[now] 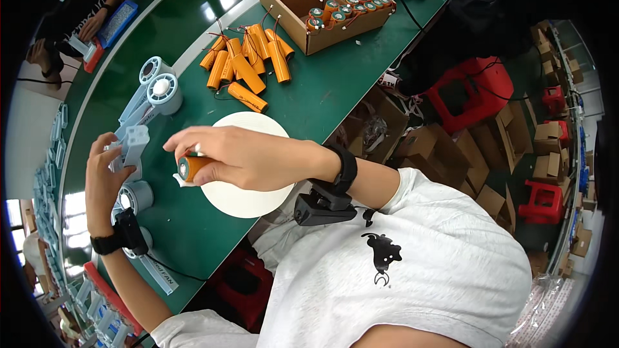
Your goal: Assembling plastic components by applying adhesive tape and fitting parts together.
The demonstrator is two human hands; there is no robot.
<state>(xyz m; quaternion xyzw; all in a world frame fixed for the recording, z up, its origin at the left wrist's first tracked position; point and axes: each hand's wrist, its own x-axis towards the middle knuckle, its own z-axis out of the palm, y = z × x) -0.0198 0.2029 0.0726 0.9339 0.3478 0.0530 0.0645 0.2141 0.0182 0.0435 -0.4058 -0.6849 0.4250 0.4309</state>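
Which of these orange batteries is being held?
The battery in the right hand, its round end facing left; the others lie on the green table or sit in the cardboard box.

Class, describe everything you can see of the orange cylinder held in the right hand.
The orange cylinder has a smooth wrapping that looks like plastic. Its round end, greyish with an orange rim, faces the picture's left. The right hand grips it, thumb against its near side, hiding the far end. White material shows just below the visible end; I cannot tell if it is attached.
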